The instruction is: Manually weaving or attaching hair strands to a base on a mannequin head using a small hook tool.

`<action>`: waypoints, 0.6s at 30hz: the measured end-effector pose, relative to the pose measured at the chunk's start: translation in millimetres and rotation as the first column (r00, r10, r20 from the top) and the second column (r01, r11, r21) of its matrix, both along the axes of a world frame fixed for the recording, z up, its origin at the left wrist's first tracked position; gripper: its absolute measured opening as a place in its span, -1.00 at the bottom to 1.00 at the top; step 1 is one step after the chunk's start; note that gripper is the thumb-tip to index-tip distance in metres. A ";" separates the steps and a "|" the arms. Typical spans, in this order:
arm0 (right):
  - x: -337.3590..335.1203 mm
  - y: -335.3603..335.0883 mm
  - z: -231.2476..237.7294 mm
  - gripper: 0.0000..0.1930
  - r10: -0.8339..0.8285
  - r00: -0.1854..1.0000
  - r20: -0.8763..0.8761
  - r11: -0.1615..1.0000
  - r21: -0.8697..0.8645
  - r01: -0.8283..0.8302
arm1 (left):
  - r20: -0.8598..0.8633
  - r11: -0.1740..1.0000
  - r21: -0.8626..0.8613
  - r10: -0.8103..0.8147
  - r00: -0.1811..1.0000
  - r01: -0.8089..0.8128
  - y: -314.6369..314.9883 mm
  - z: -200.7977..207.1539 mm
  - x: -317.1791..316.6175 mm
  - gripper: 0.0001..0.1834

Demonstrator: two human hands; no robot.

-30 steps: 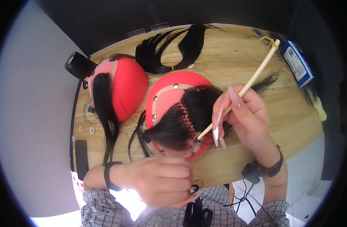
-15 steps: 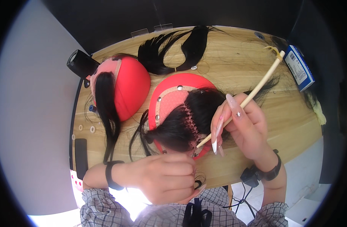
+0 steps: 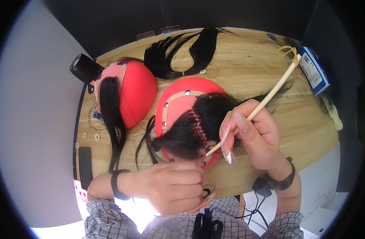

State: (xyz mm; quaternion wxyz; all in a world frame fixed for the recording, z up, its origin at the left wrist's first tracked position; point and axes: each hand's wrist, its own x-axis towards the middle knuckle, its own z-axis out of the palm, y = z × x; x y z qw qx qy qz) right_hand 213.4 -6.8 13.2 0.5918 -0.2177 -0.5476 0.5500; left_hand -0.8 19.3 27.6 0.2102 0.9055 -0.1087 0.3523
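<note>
A red dome-shaped wig block (image 3: 192, 89) sits on the wooden table (image 3: 254, 75), with a pink lace cap pinned on it and black hair (image 3: 190, 131) partly knotted into it. My right hand (image 3: 256, 133) holds a long cream-coloured needle tool (image 3: 270, 95), its tip at the row of knots near the block's front. My left hand (image 3: 172, 187) is closed at the table's near edge, pinching a small loop of black hair. A second red wig block (image 3: 138, 93) with a black hair strip (image 3: 110, 107) stands to the left.
Two loose black hair bundles (image 3: 182, 53) lie at the table's far side. A blue-and-white box (image 3: 314, 71) sits at the right edge, a black clamp (image 3: 83, 68) at the far left corner. A black cable (image 3: 262, 187) hangs below the near edge.
My right hand has shifted the needle tool slightly, its tip staying at the knot row. My left hand stays closed at the near edge.
</note>
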 end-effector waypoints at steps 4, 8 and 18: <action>2.0 0.6 -0.2 -0.80 0.005 1.000 0.012 1.000 0.012 -0.006 | 0.041 1.000 -0.023 0.021 0.999 -0.020 -0.7 -1.8 1.9 -0.68; 2.6 0.6 0.6 -0.80 -0.003 1.000 0.000 1.000 -0.002 0.003 | 0.054 0.999 -0.032 0.022 0.998 -0.021 0.8 -2.7 0.3 -0.68; 3.0 1.1 3.5 -0.81 -0.021 1.000 0.004 0.999 -0.030 0.021 | 0.025 1.000 -0.024 0.014 1.000 -0.014 1.5 -2.2 -0.5 -0.69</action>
